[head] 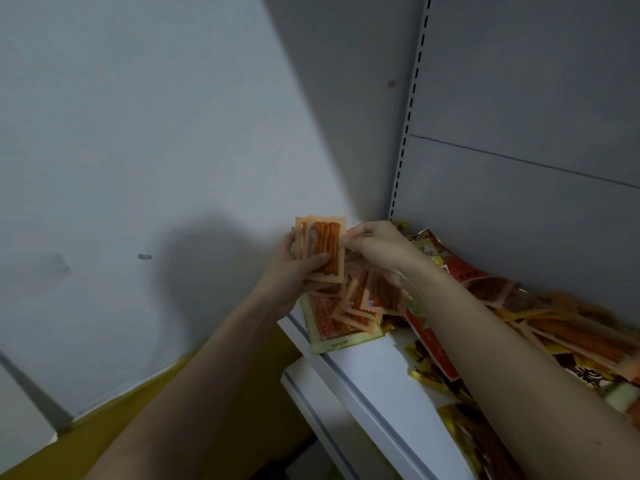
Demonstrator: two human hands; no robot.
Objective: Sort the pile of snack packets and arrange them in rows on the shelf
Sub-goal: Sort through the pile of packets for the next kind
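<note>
Left hand (294,261): my fingers and thumb wrapped round a small stack of orange packets (323,249), held upright, thumb across the front one.
Right hand (375,245): just right of the stack, fingertips pinching the right edge of the front packet.
Under my hands: loose orange packets (363,303) fanned on a larger yellow-edged packet (332,332), at the left end of the white shelf (367,358).
Right of my right forearm: the unsorted pile (540,323), orange, red and yellow packets jumbled along the shelf against the grey back panel (519,98).
Left of my left hand: pale wall (138,133), my shadow on it.
Below my left arm: yellow floor (149,393).
</note>
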